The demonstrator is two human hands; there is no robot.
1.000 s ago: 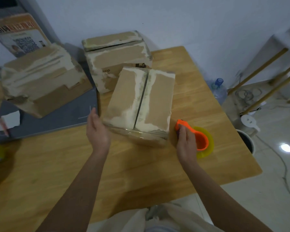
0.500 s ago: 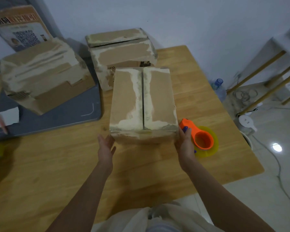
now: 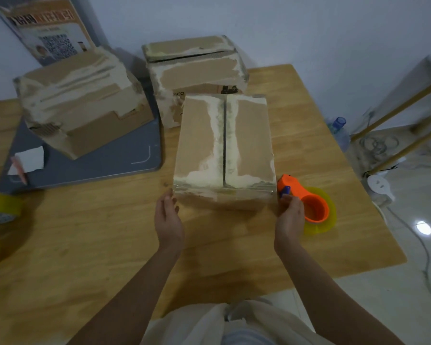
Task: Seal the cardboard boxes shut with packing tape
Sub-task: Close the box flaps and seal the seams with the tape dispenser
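two spare boxes [image 3: 194,70] behind front box [image 3: 224,145]; hands [image 3: 168,217] released; tape dispenser [image 3: 306,202] beside right.

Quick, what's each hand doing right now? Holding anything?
Left hand: open, fingers straight by the near box, holding nothing.
Right hand: fingers curled at the orange tape dispenser; whether it grips it cannot be told.
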